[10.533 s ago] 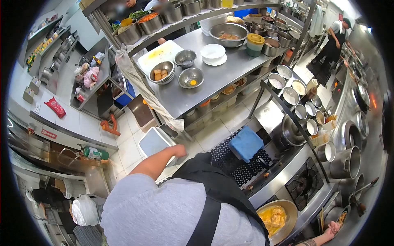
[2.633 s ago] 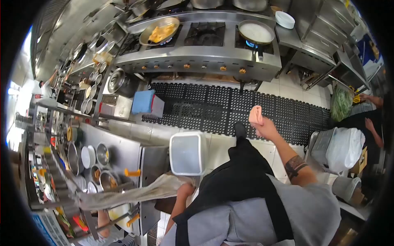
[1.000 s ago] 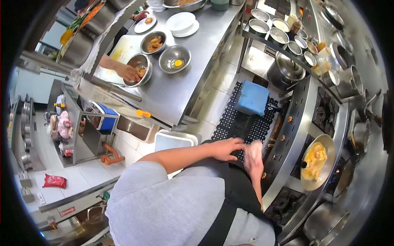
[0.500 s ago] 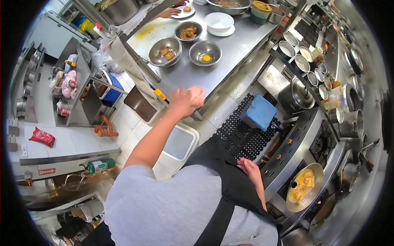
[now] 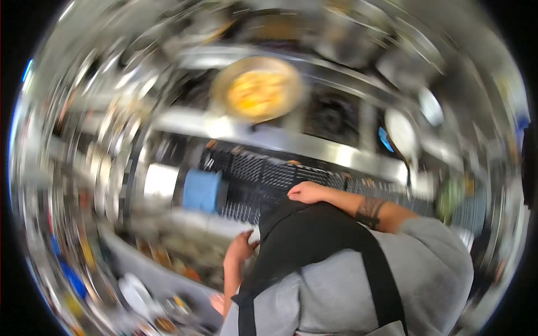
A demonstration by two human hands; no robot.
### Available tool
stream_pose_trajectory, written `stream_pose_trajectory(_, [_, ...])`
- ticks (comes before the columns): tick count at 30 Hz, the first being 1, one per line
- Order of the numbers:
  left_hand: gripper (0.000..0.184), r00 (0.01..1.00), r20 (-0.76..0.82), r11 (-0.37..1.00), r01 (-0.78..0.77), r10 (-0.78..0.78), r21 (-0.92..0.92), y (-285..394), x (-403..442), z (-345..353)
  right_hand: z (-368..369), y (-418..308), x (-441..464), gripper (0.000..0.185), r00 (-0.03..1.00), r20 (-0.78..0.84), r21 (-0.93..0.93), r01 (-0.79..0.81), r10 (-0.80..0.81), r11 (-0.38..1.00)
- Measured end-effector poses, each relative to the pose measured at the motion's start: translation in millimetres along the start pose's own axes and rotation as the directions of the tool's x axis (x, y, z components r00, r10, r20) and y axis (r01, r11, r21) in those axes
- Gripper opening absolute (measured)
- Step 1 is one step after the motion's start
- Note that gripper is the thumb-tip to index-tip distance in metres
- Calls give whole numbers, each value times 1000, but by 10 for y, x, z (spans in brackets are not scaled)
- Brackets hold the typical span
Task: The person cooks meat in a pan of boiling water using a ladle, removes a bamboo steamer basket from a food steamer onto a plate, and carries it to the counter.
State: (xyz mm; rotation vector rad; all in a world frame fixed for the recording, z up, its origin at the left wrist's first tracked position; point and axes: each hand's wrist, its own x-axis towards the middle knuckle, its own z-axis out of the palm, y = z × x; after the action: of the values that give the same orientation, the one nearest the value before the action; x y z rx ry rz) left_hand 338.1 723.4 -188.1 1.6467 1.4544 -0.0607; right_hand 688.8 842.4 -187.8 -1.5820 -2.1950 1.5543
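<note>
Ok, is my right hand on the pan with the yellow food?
No, your right hand is at the black apron, with a clear gap between it and the pan.

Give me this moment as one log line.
Left hand: beside apron, no held item visible | Right hand: over apron, grip unclear | Pan: on stove, yellow food inside | View: partly blurred

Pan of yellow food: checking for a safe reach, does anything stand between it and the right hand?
The stove's front edge lies between the right hand and the pan; no loose object visibly blocks the way, though it's blurred.
</note>
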Motion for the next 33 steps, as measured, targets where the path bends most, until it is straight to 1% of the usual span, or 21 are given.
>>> stream_pose_trajectory(1, [59,996,85,997,-27,20,71,69,156,-90,3,238,-221,33,988,-131,84,-71,82,994])
stream_pose_trajectory(4, [59,975,200,933,-158,96,324,-168,610,-23,273,1071,-715,33,957,-219,178,-152,189,972])
stream_pose_trajectory(6, [58,945,294,873,-263,146,411,-130,881,-158,570,1754,-1206,33,875,-286,289,-311,392,905])
stream_pose_trajectory(7, [56,928,342,843,-300,149,447,2,1054,-194,759,2029,-1492,31,831,-338,203,-394,441,897])
stream_pose_trajectory(8, [56,913,368,811,-347,176,472,330,1159,-225,955,2277,-1801,30,786,-383,112,-482,485,869])
stream_pose_trajectory(10, [53,936,350,742,-262,40,617,996,1208,-210,1421,2734,-2495,27,761,-358,-204,-629,541,751])
stream_pose_trajectory(12, [52,911,388,692,-370,140,619,1564,1309,-29,1868,2984,-3234,26,624,-384,-2,-737,680,675])
stream_pose_trajectory(14, [52,892,376,654,-443,251,614,2279,1306,343,2556,3732,-3759,29,656,-346,-81,-733,671,675])
stream_pose_trajectory(15, [51,856,410,634,-511,315,580,2571,1328,578,2573,3675,-4022,29,641,-356,-55,-741,680,669])
stream_pose_trajectory(16, [51,847,422,616,-527,324,586,2885,1327,849,2629,3583,-4367,30,414,-283,409,-764,865,499])
stream_pose_trajectory(17, [50,807,474,598,-584,353,549,3290,1269,1154,2633,3495,-4697,32,213,-86,768,-608,973,201])
stream_pose_trajectory(18, [49,764,525,579,-636,375,511,3611,1216,1426,2818,3747,-4881,34,270,-69,679,-693,961,243])
stream_pose_trajectory(20, [46,694,594,556,-705,408,441,4089,1212,1982,3011,3828,-5263,36,130,-8,869,-490,991,71])
stream_pose_trajectory(21, [43,623,661,588,-740,418,326,4467,1077,2247,3005,3901,-5438,36,123,-5,877,-476,992,63])
stream_pose_trajectory(23, [29,484,748,623,-772,453,122,5236,758,2679,2996,4034,-5721,36,177,-158,841,-491,971,226])
stream_pose_trajectory(24, [29,474,757,616,-779,450,121,5622,590,2811,2920,4070,-5830,38,124,-184,868,-446,975,220])
stream_pose_trajectory(26, [23,388,810,577,-813,441,76,6272,326,3096,2932,4529,-5846,36,181,-372,780,-470,911,412])
stream_pose_trajectory(28, [19,332,784,525,-851,524,9,6705,343,3395,2379,4407,-6093,36,178,-306,930,-153,935,334])
stream_pose_trajectory(30, [18,246,782,368,-930,572,23,7146,461,3665,2013,4658,-6210,34,253,-356,898,-175,900,404])
stream_pose_trajectory(32, [20,266,762,348,-936,591,57,7506,677,4001,1367,4697,-6543,34,278,-364,889,-183,889,421])
stream_pose_trajectory(33, [22,219,791,308,-951,571,41,7622,881,4216,1127,4781,-6734,34,315,-369,878,-190,874,439])
